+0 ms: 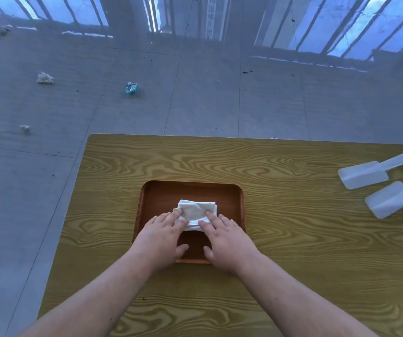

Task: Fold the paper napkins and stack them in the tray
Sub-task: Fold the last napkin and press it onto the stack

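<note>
Pressing napkin stack (pixel 196 210) at tray (pixel 222 196) centre: I log left hand (pixel 162 237) and right hand (pixel 228 239) equally near, fingers (pixel 168 218) flat, gripping nothing, on its near edge; long axis crosswise.

Cool, bluish daylight enters through the barred openings (pixel 356 25) at the top, and the upper half looks hazy and washed out, low in contrast across the grey floor (pixel 195 98). The wooden table (pixel 292 239) is evenly and softly lit, its grain sharp, and the left hand (pixel 164 237) and right hand (pixel 227 242) throw only faint shadows into the tray (pixel 222 193). Wide-angle bending shows at the edges — the table's sides splay outward — and the scraps (pixel 44 77) on the floor are perhaps too soft to identify.
</note>
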The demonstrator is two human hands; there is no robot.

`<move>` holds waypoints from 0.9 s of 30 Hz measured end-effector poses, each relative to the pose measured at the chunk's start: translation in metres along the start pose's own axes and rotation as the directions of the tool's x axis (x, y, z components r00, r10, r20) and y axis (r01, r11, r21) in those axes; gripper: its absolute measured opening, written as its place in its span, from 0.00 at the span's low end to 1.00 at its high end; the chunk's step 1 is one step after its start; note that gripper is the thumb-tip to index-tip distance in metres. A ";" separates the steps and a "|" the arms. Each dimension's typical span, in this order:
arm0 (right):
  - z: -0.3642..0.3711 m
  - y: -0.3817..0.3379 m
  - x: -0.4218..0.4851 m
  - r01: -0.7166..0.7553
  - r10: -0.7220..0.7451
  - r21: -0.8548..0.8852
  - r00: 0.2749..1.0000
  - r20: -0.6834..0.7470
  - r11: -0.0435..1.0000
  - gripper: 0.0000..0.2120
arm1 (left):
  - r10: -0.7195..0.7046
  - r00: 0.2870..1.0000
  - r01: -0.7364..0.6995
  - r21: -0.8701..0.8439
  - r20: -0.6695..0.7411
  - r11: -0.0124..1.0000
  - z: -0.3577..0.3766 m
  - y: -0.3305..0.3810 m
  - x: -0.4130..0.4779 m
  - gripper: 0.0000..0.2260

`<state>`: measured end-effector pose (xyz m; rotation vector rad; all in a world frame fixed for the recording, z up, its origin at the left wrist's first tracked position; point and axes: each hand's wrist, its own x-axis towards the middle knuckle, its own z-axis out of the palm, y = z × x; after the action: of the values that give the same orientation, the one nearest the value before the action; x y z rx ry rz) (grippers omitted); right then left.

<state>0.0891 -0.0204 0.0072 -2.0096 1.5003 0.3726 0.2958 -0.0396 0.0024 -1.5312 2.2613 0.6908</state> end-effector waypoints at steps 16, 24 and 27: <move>-0.029 0.000 0.049 -0.007 -0.011 -0.206 0.996 -0.086 0.979 0.41 | 0.071 0.997 -0.063 0.185 -0.033 0.981 -0.032 0.006 0.060 0.40; -0.014 -0.003 0.027 0.047 -0.081 -0.152 0.971 -0.227 0.987 0.43 | 0.024 0.978 -0.007 0.081 -0.208 0.997 -0.011 0.011 0.025 0.45; 0.000 0.000 0.015 0.109 -0.134 -0.124 0.969 -0.208 0.986 0.37 | 0.101 0.955 -0.084 0.073 -0.280 0.994 0.001 0.013 0.010 0.35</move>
<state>0.0938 -0.0315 -0.0012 -2.2804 1.5024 0.1959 0.2802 -0.0428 -0.0013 -1.5905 2.5512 0.4448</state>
